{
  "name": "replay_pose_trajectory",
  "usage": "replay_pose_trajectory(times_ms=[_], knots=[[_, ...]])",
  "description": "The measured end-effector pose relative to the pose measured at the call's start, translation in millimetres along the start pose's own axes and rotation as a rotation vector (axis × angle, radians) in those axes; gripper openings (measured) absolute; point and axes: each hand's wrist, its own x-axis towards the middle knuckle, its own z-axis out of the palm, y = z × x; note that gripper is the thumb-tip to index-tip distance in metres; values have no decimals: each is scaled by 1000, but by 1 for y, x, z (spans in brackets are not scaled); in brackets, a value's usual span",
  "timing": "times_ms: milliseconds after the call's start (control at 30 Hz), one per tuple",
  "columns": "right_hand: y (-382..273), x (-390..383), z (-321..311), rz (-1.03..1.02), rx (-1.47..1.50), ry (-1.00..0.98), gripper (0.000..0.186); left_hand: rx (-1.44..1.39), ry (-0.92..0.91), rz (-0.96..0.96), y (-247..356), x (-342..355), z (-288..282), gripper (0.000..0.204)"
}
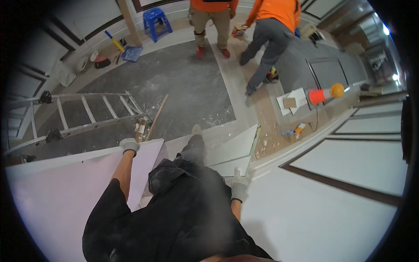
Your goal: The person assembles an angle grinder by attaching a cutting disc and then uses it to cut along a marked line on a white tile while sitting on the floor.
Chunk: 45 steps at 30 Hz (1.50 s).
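Note:
Both of my hands wear pale knit gloves. On the left, my left hand [129,145] is closed over the top edge of a large pale pinkish-white board [87,174], its fingers curled over the far side. My right hand [239,185] hangs by my right hip with its thumb against the corner of a smaller white board [227,165], closed on it. A second white sheet [233,144] lies against that board, just ahead of it. The undersides of both boards and the fingers of my right hand are partly hidden.
An aluminium ladder [91,109] lies at the left by a thin wooden strip [157,117]. Two people in orange tops [279,13] are ahead. A blue stool [157,24], a dustpan [132,53], an orange cone [317,96] and an orange-white bottle [300,128] stand or lie around; panelled wall [349,161] at right.

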Motion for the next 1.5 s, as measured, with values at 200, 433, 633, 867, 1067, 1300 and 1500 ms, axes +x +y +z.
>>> replay_pose_trajectory(times_ms=[200, 433, 633, 867, 1067, 1300, 1500], knots=[[-73, 99, -3, -133, -236, 79, 49, -139, -77, -71, 7, 9, -16, 41], [-194, 159, -17, -562, -204, -156, 41, -258, -86, -150, 31, -7, -10, 40], [-269, 224, -13, -905, -263, -181, 36, -376, -26, -250, 68, -42, 26, 42], [-370, 320, 13, -1165, -237, -608, 26, -446, 503, -536, 155, -102, 78, 22], [-428, 369, 52, -1548, -260, -770, 20, -540, 126, -836, 202, -169, 36, 30], [-481, 378, 100, -1438, -233, -1154, 34, -868, 36, -1104, 252, -234, 10, 69], [-482, 372, 110, -1600, -374, -1122, 36, -850, 101, -1266, 295, -270, 33, 65]])
